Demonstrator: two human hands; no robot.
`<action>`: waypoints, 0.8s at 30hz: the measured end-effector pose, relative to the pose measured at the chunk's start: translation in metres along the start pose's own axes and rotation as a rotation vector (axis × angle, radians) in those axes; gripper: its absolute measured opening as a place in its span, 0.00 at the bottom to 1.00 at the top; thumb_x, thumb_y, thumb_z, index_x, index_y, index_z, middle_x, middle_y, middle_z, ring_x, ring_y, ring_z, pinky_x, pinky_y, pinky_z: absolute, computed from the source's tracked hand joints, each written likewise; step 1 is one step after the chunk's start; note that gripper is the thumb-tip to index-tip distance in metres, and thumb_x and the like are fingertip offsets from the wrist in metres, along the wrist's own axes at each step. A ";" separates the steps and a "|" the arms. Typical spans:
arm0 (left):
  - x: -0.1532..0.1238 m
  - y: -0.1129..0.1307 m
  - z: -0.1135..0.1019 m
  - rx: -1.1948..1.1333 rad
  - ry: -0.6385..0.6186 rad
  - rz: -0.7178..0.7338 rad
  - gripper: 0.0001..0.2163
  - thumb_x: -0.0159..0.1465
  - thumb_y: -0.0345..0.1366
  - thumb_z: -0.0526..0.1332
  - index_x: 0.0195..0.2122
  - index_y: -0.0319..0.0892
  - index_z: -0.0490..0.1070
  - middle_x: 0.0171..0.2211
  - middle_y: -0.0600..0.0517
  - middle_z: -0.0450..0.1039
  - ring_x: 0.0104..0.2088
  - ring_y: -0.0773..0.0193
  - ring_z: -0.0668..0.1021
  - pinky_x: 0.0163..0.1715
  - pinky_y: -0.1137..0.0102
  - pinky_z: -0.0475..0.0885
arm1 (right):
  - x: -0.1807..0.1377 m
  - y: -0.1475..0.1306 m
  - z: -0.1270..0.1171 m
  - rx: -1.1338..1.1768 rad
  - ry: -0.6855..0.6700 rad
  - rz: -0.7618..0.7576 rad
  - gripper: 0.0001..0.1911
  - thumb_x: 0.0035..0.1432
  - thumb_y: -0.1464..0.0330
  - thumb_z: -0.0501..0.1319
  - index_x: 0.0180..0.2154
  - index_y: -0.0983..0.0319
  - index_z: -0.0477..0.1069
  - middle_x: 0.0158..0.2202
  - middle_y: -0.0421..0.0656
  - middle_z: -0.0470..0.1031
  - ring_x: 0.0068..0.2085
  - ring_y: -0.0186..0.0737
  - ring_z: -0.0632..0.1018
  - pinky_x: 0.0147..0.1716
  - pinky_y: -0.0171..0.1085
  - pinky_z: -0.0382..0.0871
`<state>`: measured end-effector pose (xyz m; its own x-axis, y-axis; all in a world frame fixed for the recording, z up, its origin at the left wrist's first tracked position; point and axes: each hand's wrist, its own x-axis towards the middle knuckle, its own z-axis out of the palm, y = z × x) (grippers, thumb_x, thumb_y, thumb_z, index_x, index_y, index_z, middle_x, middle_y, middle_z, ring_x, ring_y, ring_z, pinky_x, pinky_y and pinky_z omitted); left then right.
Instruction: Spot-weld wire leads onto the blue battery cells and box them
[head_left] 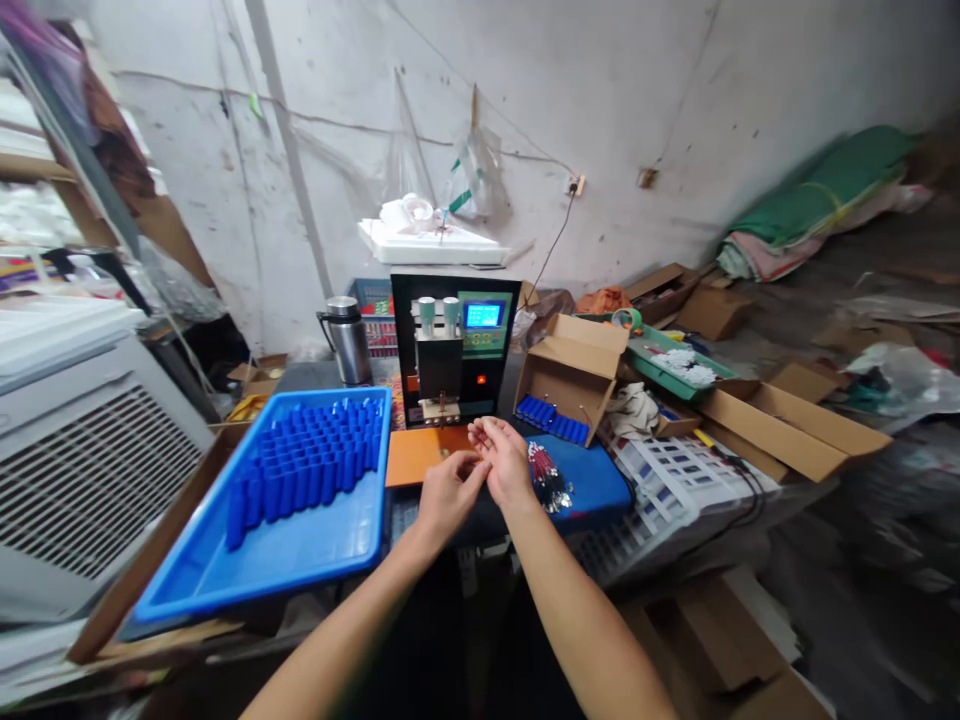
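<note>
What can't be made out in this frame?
Head view, whatever may be between the left hand and right hand: hidden by the hands themselves.
Head view, text on the lit screen: too small.
Head view, separate ends of the wire bundle: small and blurred.
Head view, left side of the louvered unit: cut off by the left edge.

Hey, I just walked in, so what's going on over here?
A person's left hand and right hand are close together before a black machine with a lit screen. Anything they may hold is too small to make out. Blue cylinders stand in rows in a blue tray on the left; more lie in an open cardboard box on the right. A bunch of wires lies beside the right hand.
</note>
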<state>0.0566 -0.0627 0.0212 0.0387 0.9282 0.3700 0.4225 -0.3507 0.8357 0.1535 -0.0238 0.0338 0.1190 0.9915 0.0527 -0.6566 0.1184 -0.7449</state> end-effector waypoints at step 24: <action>-0.073 -0.014 -0.077 -0.079 -0.198 -0.218 0.12 0.66 0.42 0.54 0.31 0.40 0.70 0.27 0.52 0.74 0.27 0.66 0.74 0.28 0.72 0.68 | -0.064 0.029 -0.015 -0.786 -0.584 -0.039 0.13 0.55 0.58 0.64 0.29 0.61 0.74 0.29 0.43 0.76 0.33 0.42 0.76 0.37 0.38 0.69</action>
<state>-0.0214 -0.1351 0.0137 0.1342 0.9861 0.0982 0.3691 -0.1417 0.9185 0.1376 -0.0848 -0.0011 -0.3964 0.8834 0.2500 0.0481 0.2919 -0.9552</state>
